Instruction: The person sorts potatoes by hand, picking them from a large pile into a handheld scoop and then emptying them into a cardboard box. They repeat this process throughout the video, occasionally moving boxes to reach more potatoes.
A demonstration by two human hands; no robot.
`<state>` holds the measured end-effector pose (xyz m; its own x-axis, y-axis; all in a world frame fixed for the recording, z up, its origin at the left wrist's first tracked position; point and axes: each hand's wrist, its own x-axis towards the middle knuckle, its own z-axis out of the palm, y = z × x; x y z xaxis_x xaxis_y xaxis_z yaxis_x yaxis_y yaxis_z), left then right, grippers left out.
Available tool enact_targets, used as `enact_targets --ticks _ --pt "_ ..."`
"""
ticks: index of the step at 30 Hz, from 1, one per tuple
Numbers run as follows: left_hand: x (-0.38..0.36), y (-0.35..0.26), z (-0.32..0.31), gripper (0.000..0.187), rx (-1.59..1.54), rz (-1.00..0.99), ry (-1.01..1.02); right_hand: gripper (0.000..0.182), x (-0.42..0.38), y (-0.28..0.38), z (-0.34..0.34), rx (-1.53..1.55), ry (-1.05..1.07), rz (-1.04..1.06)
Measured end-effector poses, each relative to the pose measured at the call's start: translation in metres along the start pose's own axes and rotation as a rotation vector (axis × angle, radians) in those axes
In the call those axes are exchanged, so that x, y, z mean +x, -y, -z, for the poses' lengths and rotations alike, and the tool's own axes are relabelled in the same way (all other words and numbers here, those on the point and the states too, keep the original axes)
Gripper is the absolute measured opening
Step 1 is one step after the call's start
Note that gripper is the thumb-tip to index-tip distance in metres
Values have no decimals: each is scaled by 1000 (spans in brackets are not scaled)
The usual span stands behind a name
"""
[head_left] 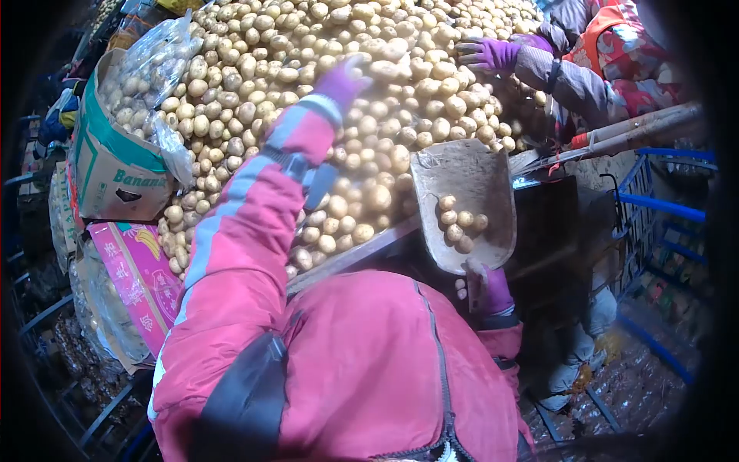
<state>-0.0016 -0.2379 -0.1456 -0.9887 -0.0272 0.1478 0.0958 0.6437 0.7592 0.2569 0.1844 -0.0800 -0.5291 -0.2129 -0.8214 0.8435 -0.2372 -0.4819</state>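
Observation:
My left hand [343, 82], in a purple glove, reaches over a large heap of potatoes [265, 58]; it is blurred, and whether it touches them I cannot tell. Low at the right, my right hand [489, 289], also gloved in purple, is closed at the near end of a worn metal scoop [462, 173]. Several small potatoes [456, 221] lie inside the scoop. Its far edge meets the heap.
A co-worker's purple-gloved hand [489, 54] rests on the heap at the upper right. A banana carton [115, 181] with a plastic bag stands at the left, above a pink box [135, 269]. Blue metal rails [663, 204] are at the right.

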Motion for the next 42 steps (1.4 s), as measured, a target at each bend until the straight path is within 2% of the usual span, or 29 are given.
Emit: enact_targets --ticks 1,2,3,4,5,7,8,10,11,12,14,15,17,20,21,23,24,25,27,28,30,31,33,35,36,38,39,40,42 --pt "-9 -9 21 47 -350 172 157 27 0 -2 0 21 15 3" --pt "-27 -10 37 45 -400 379 158 26 0 -4 -1 47 30 5" --pt "-45 10 43 36 -321 343 130 26 1 -4 -2 -18 35 19" --pt "-69 47 47 31 143 -215 85 26 1 -3 -3 -84 38 33" --pt "-83 42 47 32 158 -139 118 26 1 -1 -3 -151 42 50" --pt "-111 33 48 33 198 11 185 27 7 -3 6 -15 101 -25" --pt "-118 26 40 37 195 171 208 30 10 -5 9 49 131 -64" --pt "-142 25 17 46 381 134 143 26 14 -7 8 69 82 -41" --pt "-149 5 16 44 375 140 157 26 15 -6 4 77 59 -26" --pt "-157 -23 21 39 369 80 189 25 15 -3 0 -15 104 45" --pt "-171 -34 18 31 367 134 379 26 7 5 -11 -199 192 185" --pt "-167 -36 23 29 358 76 377 29 0 6 -18 -478 207 336" --pt "-158 -42 37 26 340 -40 383 30 2 -2 -10 -516 195 289" --pt "-117 -40 48 31 101 238 179 31 1 -2 -23 -571 78 247" --pt "-105 -6 34 30 177 220 125 31 -4 0 -33 -588 22 236" --pt "-98 5 20 31 304 65 139 30 -24 25 -65 -733 57 278" --pt "-97 8 4 28 457 -67 281 30 -30 35 -74 -807 74 297" --pt "-97 11 -11 26 590 -220 403 29 -23 31 -63 -588 106 189" --pt "-141 -11 -18 18 371 -309 175 27 -2 11 -32 -271 110 51" --pt "-143 -39 -2 17 410 -145 240 26 6 3 -23 -176 82 29" --pt "-145 -6 9 16 372 -511 345 24 9 -3 -23 -192 -26 66" --pt "-145 0 16 17 478 -441 435 23 8 -2 -26 -167 -55 51" --pt "-129 -1 22 17 423 -219 325 22 -1 19 -45 28 -27 -102" --pt "-114 2 17 19 230 18 203 22 11 0 -25 71 6 -66" --pt "-112 29 -2 24 226 -201 113 23 16 -9 -14 91 21 -49" --pt "-90 9 -4 27 486 -18 291 22 15 -1 -23 3 4 -45" --pt "-86 -5 2 24 572 -102 283 22 12 0 -26 -40 -6 -44" --pt "-82 6 -6 18 571 -89 242 22 19 -12 -12 -134 -47 18" --pt "-70 -10 -9 19 749 -33 395 21 40 -34 16 -201 -82 84"
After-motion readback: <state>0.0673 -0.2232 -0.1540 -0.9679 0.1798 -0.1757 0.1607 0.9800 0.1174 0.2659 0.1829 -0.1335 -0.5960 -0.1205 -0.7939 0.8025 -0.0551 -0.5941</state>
